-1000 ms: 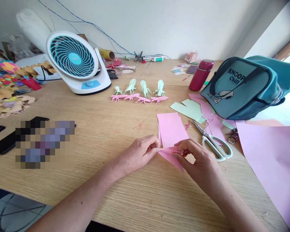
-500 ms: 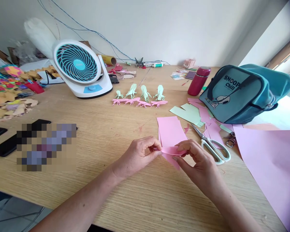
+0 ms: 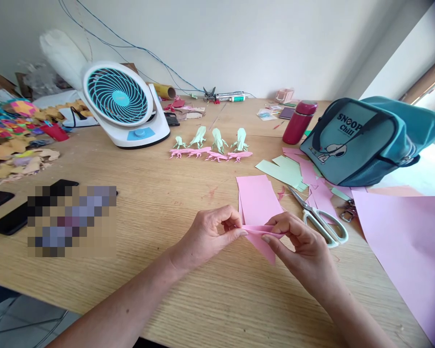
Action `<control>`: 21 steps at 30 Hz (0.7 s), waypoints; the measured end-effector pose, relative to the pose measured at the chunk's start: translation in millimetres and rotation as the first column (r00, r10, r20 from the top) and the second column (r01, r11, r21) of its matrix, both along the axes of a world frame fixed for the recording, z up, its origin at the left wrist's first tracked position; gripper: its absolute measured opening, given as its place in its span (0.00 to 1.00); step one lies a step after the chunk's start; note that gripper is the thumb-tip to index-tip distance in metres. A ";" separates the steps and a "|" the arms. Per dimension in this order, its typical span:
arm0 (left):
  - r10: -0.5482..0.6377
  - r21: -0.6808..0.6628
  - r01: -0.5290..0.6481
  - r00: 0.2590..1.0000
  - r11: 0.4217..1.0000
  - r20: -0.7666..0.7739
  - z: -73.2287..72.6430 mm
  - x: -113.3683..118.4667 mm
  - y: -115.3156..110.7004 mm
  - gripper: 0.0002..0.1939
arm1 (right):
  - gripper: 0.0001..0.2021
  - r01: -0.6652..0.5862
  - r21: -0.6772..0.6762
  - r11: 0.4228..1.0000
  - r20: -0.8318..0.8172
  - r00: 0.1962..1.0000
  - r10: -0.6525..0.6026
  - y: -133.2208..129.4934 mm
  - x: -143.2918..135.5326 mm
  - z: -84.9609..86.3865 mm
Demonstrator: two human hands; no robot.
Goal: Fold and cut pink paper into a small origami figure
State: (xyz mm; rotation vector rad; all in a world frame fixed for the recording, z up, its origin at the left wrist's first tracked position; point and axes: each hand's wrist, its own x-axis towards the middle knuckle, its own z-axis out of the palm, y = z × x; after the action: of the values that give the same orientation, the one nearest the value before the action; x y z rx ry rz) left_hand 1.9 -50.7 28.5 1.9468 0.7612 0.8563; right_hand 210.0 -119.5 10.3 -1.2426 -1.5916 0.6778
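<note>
Fingers [image 3: 235,235] of left hand [image 3: 208,232], right hand [image 3: 308,246] pinched on pink paper [image 3: 258,231]: folded narrow, slanting flap [image 3: 264,249] below.

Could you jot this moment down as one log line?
left hand: pinching folded pink paper | right hand: pinching its other end | scissors: lying right of pink sheets

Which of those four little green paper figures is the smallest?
The leftmost green figure, the one closest to the fan; it stands visibly lower than the other three.
</note>
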 end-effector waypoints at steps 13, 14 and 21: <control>0.000 -0.275 0.055 0.981 0.960 0.194 3.4 2.7 1.1 0.03 | 0.07 0.062 0.110 0.992 -0.004 0.998 -0.062 -1.1 0.8 -3.2; 0.002 -0.306 0.065 0.977 0.950 0.215 2.9 2.9 1.0 0.04 | 0.07 0.066 0.107 0.992 -0.012 0.998 -0.065 -1.7 0.9 -3.8; 0.040 -0.443 0.094 0.958 0.892 0.284 4.7 5.6 -0.5 0.05 | 0.07 0.091 0.127 0.988 -0.004 0.996 -0.091 -4.1 0.1 -3.6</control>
State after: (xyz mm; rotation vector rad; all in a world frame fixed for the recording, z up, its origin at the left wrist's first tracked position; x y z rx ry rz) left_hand 7.6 -51.2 33.2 1.3798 0.6839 0.8334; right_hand 210.0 -123.6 6.7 -1.2136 -1.5446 0.5096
